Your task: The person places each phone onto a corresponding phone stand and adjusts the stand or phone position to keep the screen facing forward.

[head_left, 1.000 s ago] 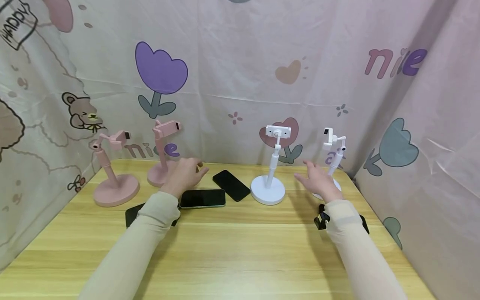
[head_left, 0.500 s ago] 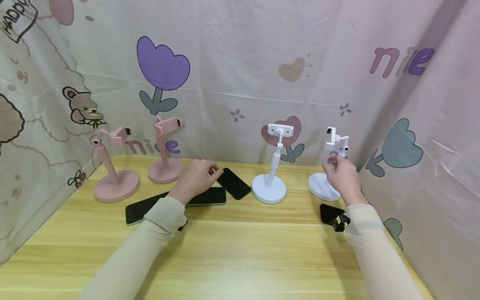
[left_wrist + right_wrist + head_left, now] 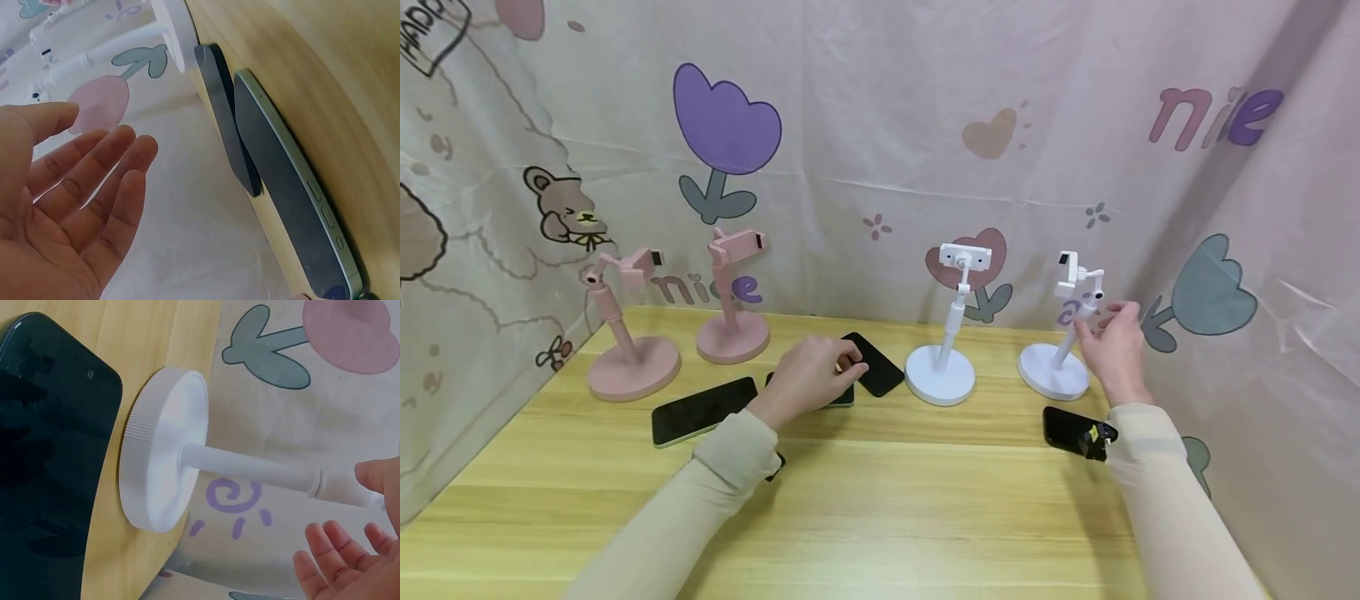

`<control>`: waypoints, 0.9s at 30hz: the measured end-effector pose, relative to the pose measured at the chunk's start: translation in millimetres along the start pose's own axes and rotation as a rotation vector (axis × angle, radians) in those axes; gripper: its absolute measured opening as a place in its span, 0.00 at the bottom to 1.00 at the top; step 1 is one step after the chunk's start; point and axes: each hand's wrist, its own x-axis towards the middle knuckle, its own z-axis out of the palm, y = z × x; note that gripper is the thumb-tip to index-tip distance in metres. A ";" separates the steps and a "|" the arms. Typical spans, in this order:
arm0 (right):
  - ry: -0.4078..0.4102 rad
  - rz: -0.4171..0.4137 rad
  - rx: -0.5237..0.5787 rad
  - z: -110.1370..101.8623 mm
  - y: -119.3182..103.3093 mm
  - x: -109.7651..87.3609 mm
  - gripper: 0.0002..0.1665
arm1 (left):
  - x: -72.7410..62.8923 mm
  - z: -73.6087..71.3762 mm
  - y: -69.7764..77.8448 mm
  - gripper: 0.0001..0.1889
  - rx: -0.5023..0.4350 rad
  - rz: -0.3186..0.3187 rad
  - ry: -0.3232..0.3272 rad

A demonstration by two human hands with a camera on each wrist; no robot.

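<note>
My left hand (image 3: 812, 375) hovers above a phone (image 3: 287, 187) with a pale green edge, fingers loosely bent and holding nothing. A darker phone (image 3: 876, 367) lies just beyond the fingertips. My right hand (image 3: 1115, 350) is beside the pole of the right white phone stand (image 3: 1036, 372). In the right wrist view its thumb (image 3: 375, 474) overlaps the pole, while the other fingers (image 3: 337, 547) are spread apart from it; whether the thumb touches cannot be told. A black phone (image 3: 1063, 429) lies in front of that stand, partly behind the wrist camera.
Another white phone stand (image 3: 940, 379) stands right of centre. Two pink phone stands (image 3: 632, 379) (image 3: 733, 342) are at the back left. A further phone (image 3: 700, 412) lies left of my left hand. A printed curtain (image 3: 865, 125) hangs behind the wooden table (image 3: 910, 525).
My right hand has moved right, from the left of the right white stand to its pole's right side. My left hand has shifted right and nearer, over the green-edged phone. The stands stay put.
</note>
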 end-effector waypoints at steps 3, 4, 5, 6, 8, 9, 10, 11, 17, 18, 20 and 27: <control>-0.018 0.027 -0.001 -0.7 3.0 3.3 0.43 | -2.6 2.1 3.5 0.10 -0.014 -0.005 -0.016; -0.027 0.029 -0.006 -0.5 4.0 4.1 0.43 | -3.5 3.1 4.3 0.11 -0.018 -0.011 -0.025; -0.034 0.030 -0.007 0.0 4.7 4.9 0.43 | -4.7 3.8 5.4 0.11 -0.021 -0.018 -0.034; -0.037 0.029 -0.004 0.7 5.0 5.5 0.42 | -5.8 4.2 6.6 0.11 -0.026 -0.023 -0.043; -0.036 0.020 0.009 2.5 5.4 6.8 0.41 | -8.0 5.2 8.5 0.12 -0.030 -0.034 -0.058; -0.029 0.013 0.016 3.7 5.5 7.6 0.40 | -8.9 5.6 9.2 0.12 -0.030 -0.035 -0.061; -0.019 0.007 0.025 4.9 5.5 8.2 0.39 | -9.3 6.0 10.0 0.12 -0.030 -0.034 -0.063; -0.009 0.001 0.031 6.2 5.7 8.6 0.38 | -9.8 6.8 10.7 0.12 -0.033 -0.034 -0.064; 0.066 0.002 0.057 11.2 7.3 10.4 0.36 | -10.4 9.8 14.4 0.12 -0.048 -0.022 -0.069; 0.076 0.011 0.063 11.7 7.6 10.4 0.36 | -10.5 10.3 14.9 0.12 -0.049 -0.018 -0.072; 0.089 0.030 0.071 12.6 8.0 10.6 0.36 | -10.4 11.5 15.6 0.13 -0.048 -0.013 -0.079; 0.090 0.052 0.099 19.2 4.9 12.8 0.36 | -9.2 15.7 18.2 0.14 -0.056 -0.030 -0.086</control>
